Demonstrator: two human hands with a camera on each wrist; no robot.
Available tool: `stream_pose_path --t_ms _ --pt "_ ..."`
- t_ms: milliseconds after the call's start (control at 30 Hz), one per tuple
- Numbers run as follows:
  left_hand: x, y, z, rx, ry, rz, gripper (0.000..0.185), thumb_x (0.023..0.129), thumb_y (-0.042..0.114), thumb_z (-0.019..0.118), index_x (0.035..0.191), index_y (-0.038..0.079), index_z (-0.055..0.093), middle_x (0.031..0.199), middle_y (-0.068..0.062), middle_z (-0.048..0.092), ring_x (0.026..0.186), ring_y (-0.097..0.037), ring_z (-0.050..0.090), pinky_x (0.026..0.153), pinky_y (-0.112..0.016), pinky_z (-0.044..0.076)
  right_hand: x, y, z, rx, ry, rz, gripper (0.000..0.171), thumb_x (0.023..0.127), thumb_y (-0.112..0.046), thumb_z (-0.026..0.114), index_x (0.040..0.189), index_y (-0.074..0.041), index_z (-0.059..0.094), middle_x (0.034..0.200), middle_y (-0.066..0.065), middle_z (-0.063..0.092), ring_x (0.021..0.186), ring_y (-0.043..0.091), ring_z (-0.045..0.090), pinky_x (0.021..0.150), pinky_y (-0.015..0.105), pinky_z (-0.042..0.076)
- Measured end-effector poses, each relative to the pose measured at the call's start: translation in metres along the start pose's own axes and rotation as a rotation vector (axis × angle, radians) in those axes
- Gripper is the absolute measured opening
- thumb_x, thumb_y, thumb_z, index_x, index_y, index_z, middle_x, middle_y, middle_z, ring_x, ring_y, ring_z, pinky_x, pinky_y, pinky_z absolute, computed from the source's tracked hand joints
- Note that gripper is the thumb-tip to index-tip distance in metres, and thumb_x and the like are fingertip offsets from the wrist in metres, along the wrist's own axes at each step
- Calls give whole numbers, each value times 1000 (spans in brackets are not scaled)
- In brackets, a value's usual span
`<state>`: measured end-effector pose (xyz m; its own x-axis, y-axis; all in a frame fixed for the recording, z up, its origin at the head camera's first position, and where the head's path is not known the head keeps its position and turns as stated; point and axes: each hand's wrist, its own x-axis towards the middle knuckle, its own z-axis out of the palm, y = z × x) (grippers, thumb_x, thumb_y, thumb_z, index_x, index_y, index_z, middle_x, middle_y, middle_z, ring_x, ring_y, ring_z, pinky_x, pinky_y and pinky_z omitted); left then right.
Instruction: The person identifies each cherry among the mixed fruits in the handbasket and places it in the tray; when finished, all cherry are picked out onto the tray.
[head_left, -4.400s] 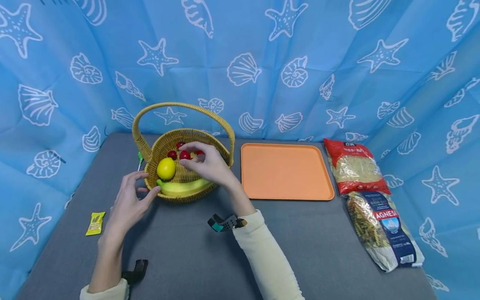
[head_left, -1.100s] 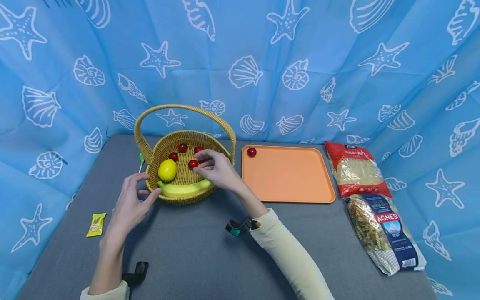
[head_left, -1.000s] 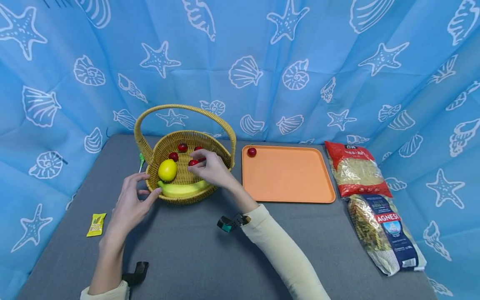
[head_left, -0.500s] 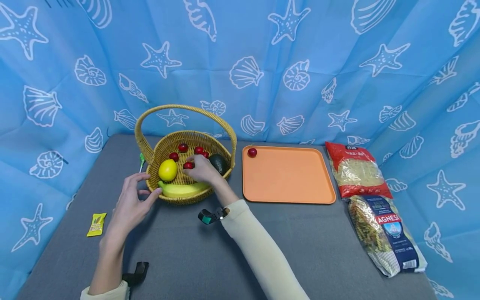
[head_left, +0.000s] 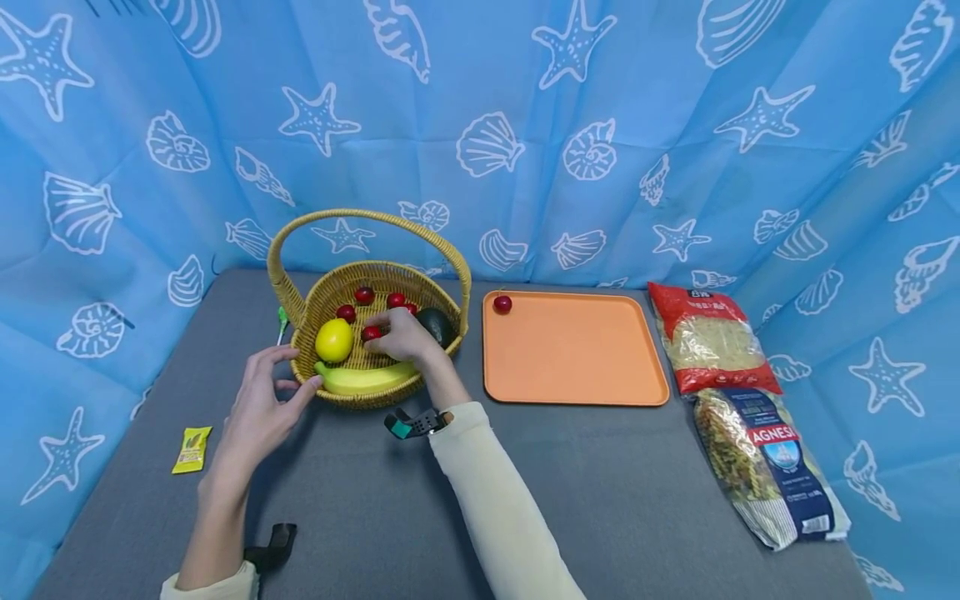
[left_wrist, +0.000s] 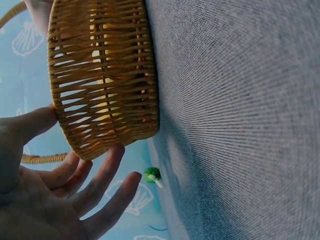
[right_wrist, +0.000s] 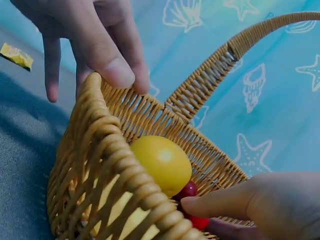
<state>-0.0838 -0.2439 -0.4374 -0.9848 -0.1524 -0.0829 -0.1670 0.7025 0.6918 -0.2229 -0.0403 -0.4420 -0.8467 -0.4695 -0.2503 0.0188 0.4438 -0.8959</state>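
A wicker basket [head_left: 352, 400] holds a lemon [head_left: 333, 340], a banana [head_left: 367, 379], several cherries [head_left: 364, 295] and a dark green avocado [head_left: 435, 327]. My left hand [head_left: 262, 404] grips its left rim, thumb on the near side and fingers round the outside, as the left wrist view shows. Inside the basket, my right hand [head_left: 405, 340] pinches a red cherry [head_left: 371, 333] between thumb and fingers. In the right wrist view the thumb covers part of that cherry [right_wrist: 199, 222], beside the lemon [right_wrist: 162, 165]. One cherry [head_left: 502, 304] lies at the orange tray's top left corner.
The orange tray [head_left: 577, 350] lies right of the basket. Beyond it are a red bag [head_left: 712, 337] and a pasta bag [head_left: 772, 467]. A yellow packet [head_left: 192, 450] and a green-tipped stick [head_left: 282, 321] lie to the left. The basket's handle [head_left: 367, 215] arches overhead.
Over the last seconds a cherry has come onto the tray. My right hand has moved left in the basket, its cherry shifting left too, uncovering the avocado. My left hand stays on the rim.
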Motion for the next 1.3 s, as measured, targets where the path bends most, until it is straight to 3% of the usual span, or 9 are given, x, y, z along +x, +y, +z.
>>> stream_pose_path --t_ms 133,333,433,500,633,800,1033,1233,1300 --pt "0 0 0 0 -7 -7 72 108 47 65 162 7 39 173 -26 26 130 -46 61 102 -75 47 -3 -1 0 38 56 -21 40 101 -5 75 141 -6 70 149 15 65 133 31 65 101 40 58" --pt "-1 -1 -1 1 -7 -4 72 108 46 66 162 7 39 173 -26 26 130 -46 61 103 -77 45 -15 -4 -5 136 52 -131 39 103 -9 73 141 -3 68 142 18 69 108 41 79 95 54 64" --pt "-1 0 -1 -1 -9 -5 71 108 44 67 162 7 39 173 -27 25 130 -47 61 103 -77 45 -26 -7 -14 113 34 -200 39 104 -11 72 143 -5 67 129 17 76 101 39 81 76 43 63" --pt "-1 0 -1 -1 -11 -8 71 108 44 67 162 7 39 173 -27 25 130 -47 61 103 -77 46 -36 -10 -21 88 20 -248 39 104 -12 71 142 -6 67 120 18 79 91 35 82 62 34 54" --pt "-1 0 -2 0 -7 -4 71 108 43 67 162 7 39 173 -27 25 130 -47 61 102 -75 47 -59 -16 -34 60 13 -339 36 102 -10 74 138 -6 69 112 18 79 69 18 72 54 23 41" --pt "-1 1 -1 -1 -6 -4 71 108 44 67 162 7 39 173 -27 25 130 -47 61 103 -77 46 -92 -15 -49 27 58 -438 34 97 -12 81 130 -5 72 123 12 74 75 11 66 68 20 55" --pt "-1 1 -1 -1 -1 -6 71 108 43 68 162 8 40 173 -27 26 129 -47 61 102 -76 46 -135 4 -83 -49 162 -527 28 97 -11 82 123 -5 74 115 9 74 81 18 67 76 25 58" --pt "-1 1 -2 -1 -2 -14 70 107 42 68 162 7 40 173 -27 26 130 -47 61 103 -79 43 -146 39 -121 -100 299 -532 31 97 -5 80 127 -4 75 130 15 71 105 28 76 93 28 64" --pt "-1 2 -1 0 -5 -17 71 107 42 68 162 7 40 173 -26 26 130 -47 61 104 -80 42 -143 53 -135 -108 351 -507 32 97 -5 80 128 -3 74 133 16 68 110 32 77 95 35 65"
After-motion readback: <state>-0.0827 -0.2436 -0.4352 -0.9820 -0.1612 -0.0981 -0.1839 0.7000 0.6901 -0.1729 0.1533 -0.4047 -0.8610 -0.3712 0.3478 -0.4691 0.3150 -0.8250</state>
